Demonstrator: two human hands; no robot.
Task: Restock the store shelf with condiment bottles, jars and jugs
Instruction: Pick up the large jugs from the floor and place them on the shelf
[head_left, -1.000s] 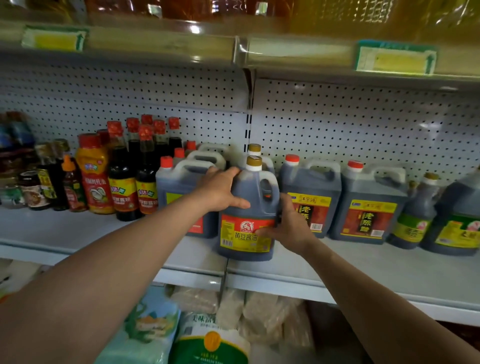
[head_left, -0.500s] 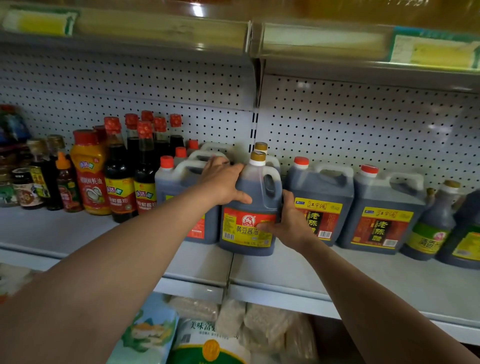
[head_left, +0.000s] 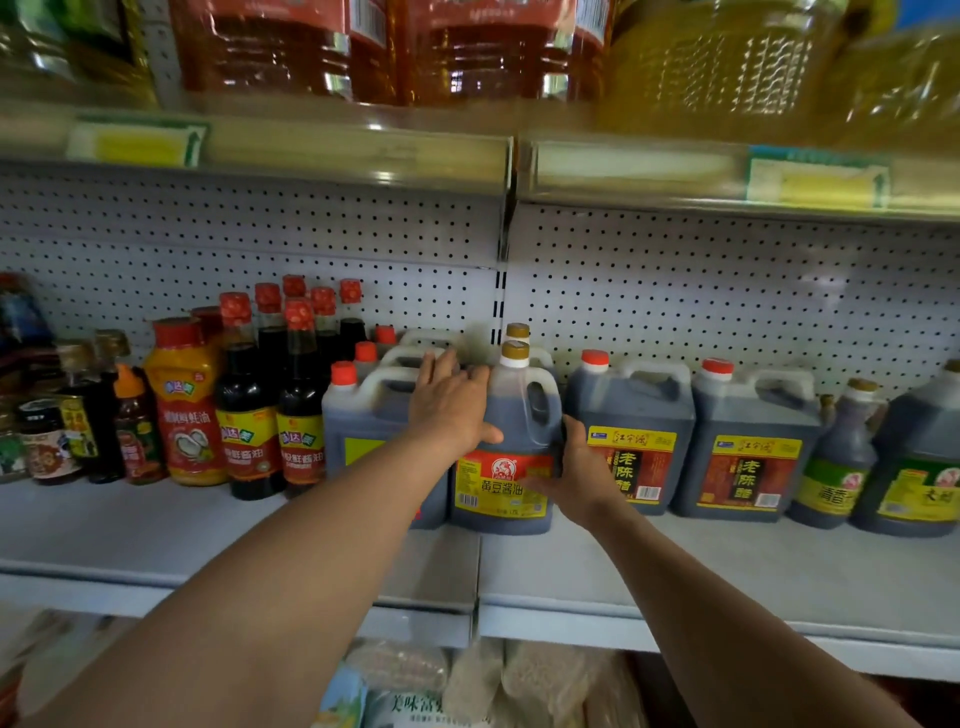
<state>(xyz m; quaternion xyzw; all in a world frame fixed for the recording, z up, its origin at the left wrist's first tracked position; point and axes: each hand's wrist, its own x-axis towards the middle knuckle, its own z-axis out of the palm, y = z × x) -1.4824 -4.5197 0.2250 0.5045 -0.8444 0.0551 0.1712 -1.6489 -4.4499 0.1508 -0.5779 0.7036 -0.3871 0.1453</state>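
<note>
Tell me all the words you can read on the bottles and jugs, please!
"黄豆酱油": gold-capped soy sauce jug, red and yellow label, between the left hand and right hand.
"老陈醋": two red-capped vinegar jugs.
"美味富": bag on the lower shelf.
Small bottles' labels, barcodes and shelf price tags: too blurred to read.

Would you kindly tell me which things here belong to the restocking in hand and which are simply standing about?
In hand:
- gold-capped soy sauce jug
- left hand, laid on its shoulder
- right hand, against its side
- shelf it stands on

Standing about:
- red-capped vinegar jugs
- orange oyster sauce bottle
- oil bottles on the shelf above
</note>
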